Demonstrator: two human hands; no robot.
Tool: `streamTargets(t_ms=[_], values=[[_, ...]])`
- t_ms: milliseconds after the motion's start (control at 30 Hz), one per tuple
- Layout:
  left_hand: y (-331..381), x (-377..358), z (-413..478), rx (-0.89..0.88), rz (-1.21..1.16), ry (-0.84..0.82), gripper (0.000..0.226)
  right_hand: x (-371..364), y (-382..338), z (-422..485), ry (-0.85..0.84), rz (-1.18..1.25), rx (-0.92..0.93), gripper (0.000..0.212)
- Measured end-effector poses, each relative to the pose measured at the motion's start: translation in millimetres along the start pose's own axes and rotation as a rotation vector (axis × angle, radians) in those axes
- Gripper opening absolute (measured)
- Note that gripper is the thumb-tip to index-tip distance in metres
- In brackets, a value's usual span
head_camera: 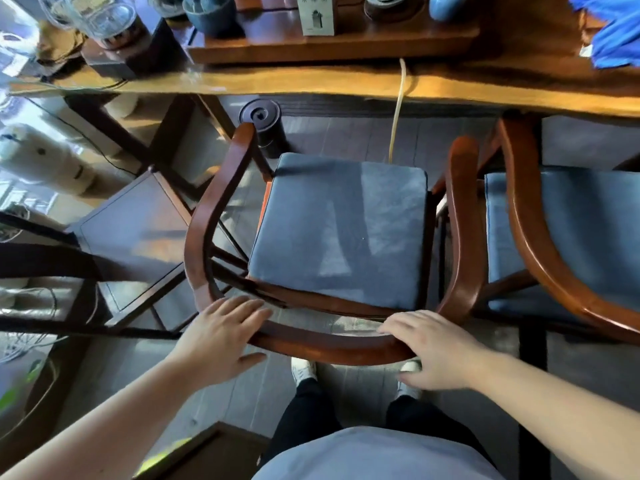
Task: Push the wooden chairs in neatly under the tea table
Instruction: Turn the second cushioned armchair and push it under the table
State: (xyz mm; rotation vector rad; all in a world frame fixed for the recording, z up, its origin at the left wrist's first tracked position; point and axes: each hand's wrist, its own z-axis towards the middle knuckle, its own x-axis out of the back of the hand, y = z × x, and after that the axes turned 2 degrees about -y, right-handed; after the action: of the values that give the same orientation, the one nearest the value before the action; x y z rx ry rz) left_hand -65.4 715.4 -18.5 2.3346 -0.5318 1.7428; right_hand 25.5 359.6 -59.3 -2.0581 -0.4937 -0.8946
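Observation:
A wooden armchair with a curved back rail and a blue seat cushion stands right below me, its front facing the tea table. The seat sits short of the table's edge. My left hand rests on the left bend of the back rail, fingers over the top and thumb behind it. My right hand holds the right bend of that rail the same way. A second wooden chair with a blue cushion stands to the right, its armrest tip reaching under the table edge.
A dark wooden stool stands to the left of the chair. A black cylinder sits on the floor under the table, and a pale hose hangs from the table's edge. Glass jars, cups and a wooden tray crowd the tabletop.

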Motion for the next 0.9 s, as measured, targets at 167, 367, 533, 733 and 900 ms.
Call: streamTargets(t_ms=[167, 367, 533, 733, 900], values=[[-52.7, -34.7, 1.5, -0.093, -0.086, 0.066, 0.064, -32.4, -30.5, 13.6, 0.303, 0.080, -0.070, 0.053], [-74.6, -55.9, 17.5, -0.357, -0.331, 0.138, 0.042, -30.5, -40.2, 18.3, 0.444, 0.000, -0.118, 0.042], [-95.9, -58.0, 23.1, -0.380, -0.332, 0.198, 0.047, -30.6, -49.5, 30.0, 0.413, -0.007, -0.169, 0.039], [-109.7, -51.4, 37.7, -0.362, -0.329, 0.278, 0.058, -19.0, -35.7, 42.0, 0.318, -0.064, -0.147, 0.033], [-70.8, -50.8, 62.9, -0.311, -0.336, 0.339, 0.055, 10.7, 0.1, 20.9, 0.312, -0.076, -0.225, 0.029]])
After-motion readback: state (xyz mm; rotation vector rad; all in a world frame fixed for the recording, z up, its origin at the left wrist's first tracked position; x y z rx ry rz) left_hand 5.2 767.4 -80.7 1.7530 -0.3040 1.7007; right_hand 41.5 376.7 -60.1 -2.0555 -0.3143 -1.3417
